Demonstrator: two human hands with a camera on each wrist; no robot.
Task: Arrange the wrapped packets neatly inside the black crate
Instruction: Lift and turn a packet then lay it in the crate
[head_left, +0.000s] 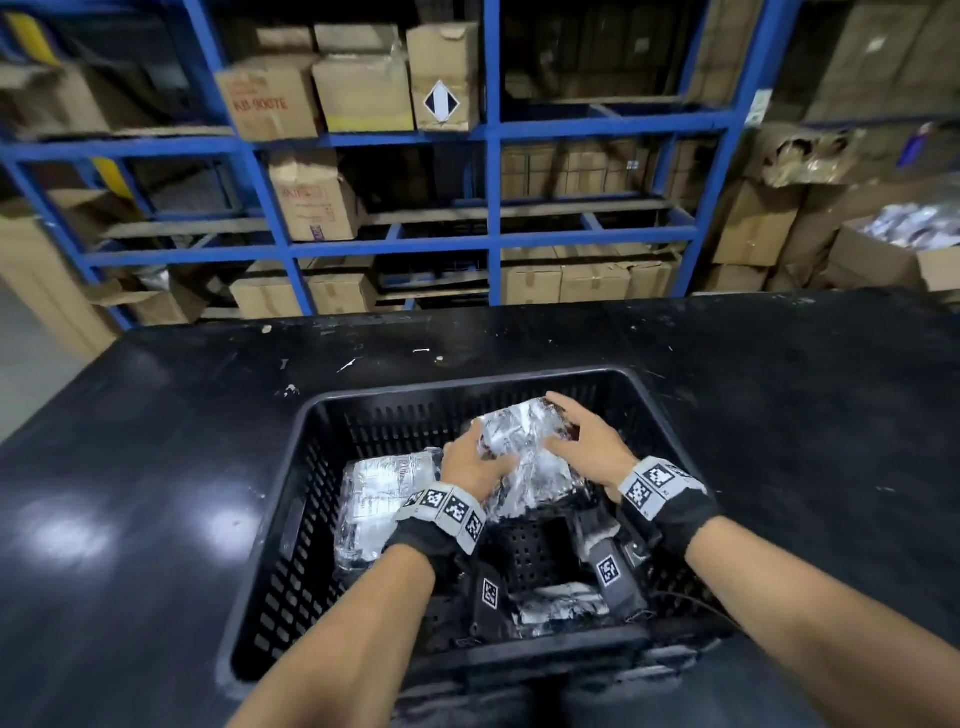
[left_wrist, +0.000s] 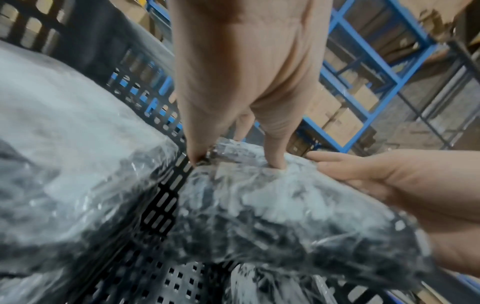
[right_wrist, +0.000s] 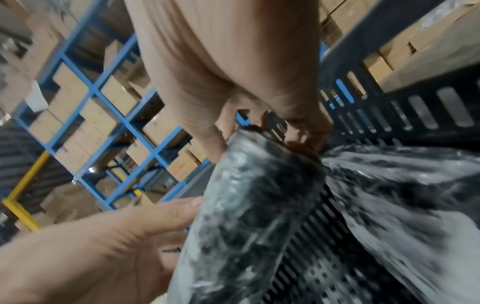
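Note:
A black slotted crate (head_left: 467, 387) stands on the black table (head_left: 156, 441). Over its middle, both hands hold one clear-wrapped packet (head_left: 524, 457) of dark items, tilted. My left hand (head_left: 475, 462) grips its left edge; in the left wrist view the thumb and fingers (left_wrist: 275, 156) dig into the wrap of this packet (left_wrist: 272, 205). My right hand (head_left: 582, 447) spreads over the right side, and its fingertips (right_wrist: 309, 139) curl over the far end of the packet (right_wrist: 254, 205). A second packet (head_left: 382, 493) lies along the crate's left wall. A third packet (head_left: 561, 605) lies near the front wall.
Blue shelving (head_left: 493, 239) with cardboard boxes (head_left: 363, 93) stands behind the table. More boxes (head_left: 883, 254) are stacked at the right. The crate's perforated floor (head_left: 530, 551) shows between the packets. Black table top surrounds the crate on all sides.

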